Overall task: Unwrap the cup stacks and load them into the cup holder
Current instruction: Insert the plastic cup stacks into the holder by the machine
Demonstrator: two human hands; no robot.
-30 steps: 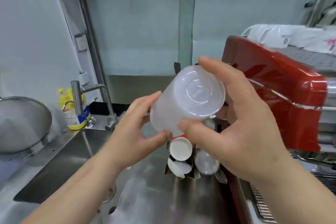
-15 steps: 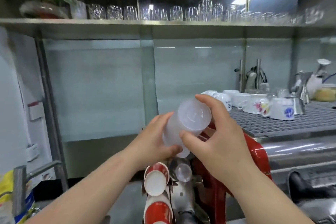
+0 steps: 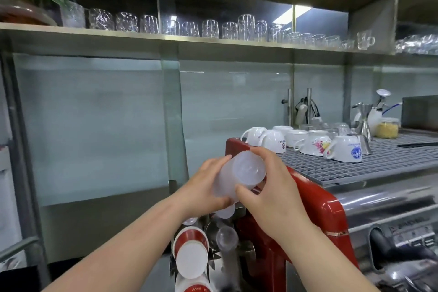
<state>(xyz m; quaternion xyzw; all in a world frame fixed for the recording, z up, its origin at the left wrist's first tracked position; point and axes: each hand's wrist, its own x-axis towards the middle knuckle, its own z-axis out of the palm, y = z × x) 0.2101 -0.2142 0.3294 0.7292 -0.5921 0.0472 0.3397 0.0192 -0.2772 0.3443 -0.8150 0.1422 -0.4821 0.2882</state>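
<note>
A frosted clear plastic cup stack [image 3: 239, 174] lies tilted, its base end facing me, held in both hands above the cup holder [image 3: 214, 234]. My left hand [image 3: 203, 187] grips its left side and my right hand [image 3: 272, 192] wraps its base end from the right. The metal holder below carries red-and-white paper cups [image 3: 190, 252] and a clear cup [image 3: 227, 238], all with bases toward me. Whether wrap remains on the stack cannot be told.
A red espresso machine [image 3: 315, 218] stands right against the holder, with white mugs [image 3: 343, 148] upside down on its grey top grate [image 3: 379, 166]. A glass back panel [image 3: 94, 125] is behind. A steel shelf [image 3: 189, 40] of glasses runs overhead.
The view has tilted up from the sink to the shelf. Both hands kept hold of the cup stack and shifted it rightward over the holder, next to the red machine.
</note>
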